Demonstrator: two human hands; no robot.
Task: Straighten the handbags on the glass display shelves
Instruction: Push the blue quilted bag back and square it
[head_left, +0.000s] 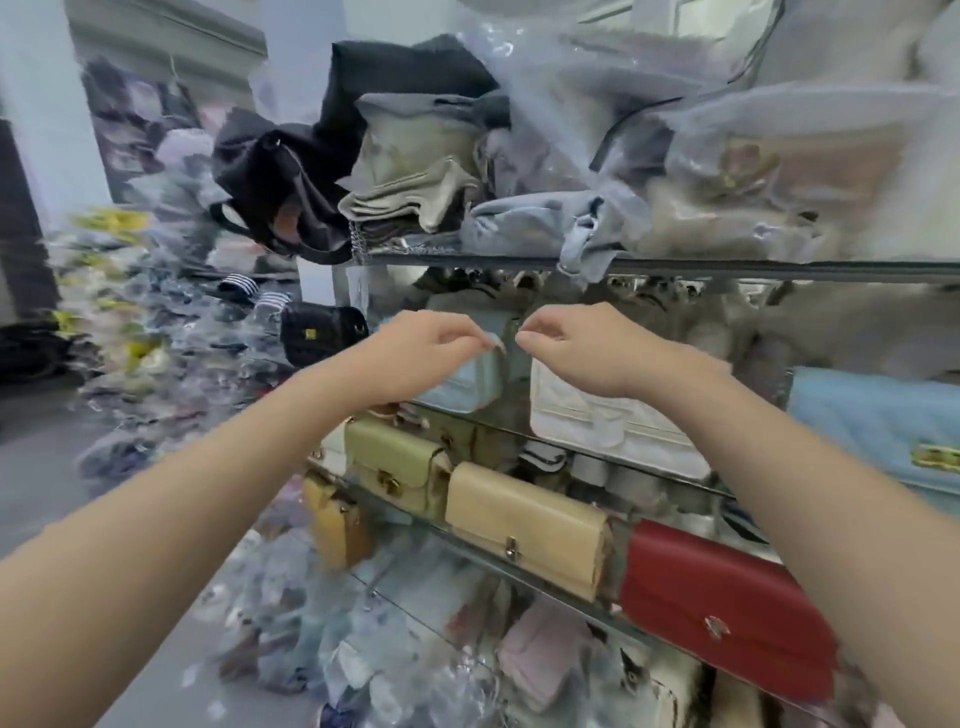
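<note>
A small light blue handbag (472, 382) stands on the middle glass shelf (582, 453), next to a white quilted bag (587, 410). My left hand (421, 353) reaches in from the left, its fingertips pinched on the top edge of the blue bag. My right hand (576, 348) is pinched shut right beside it at the bag's top right corner; whether it holds anything is hidden. One shelf down stand a pale green bag (395, 462), a beige clutch (524, 519) and a red clutch (727, 603) in a row.
The top shelf (779, 270) is piled with bags in clear plastic, a black bag (291, 176) and a denim one overhanging the edge. A blue quilted bag (872, 415) sits at right, a black quilted bag (322, 332) at left. Plastic-wrapped goods cover the floor at left.
</note>
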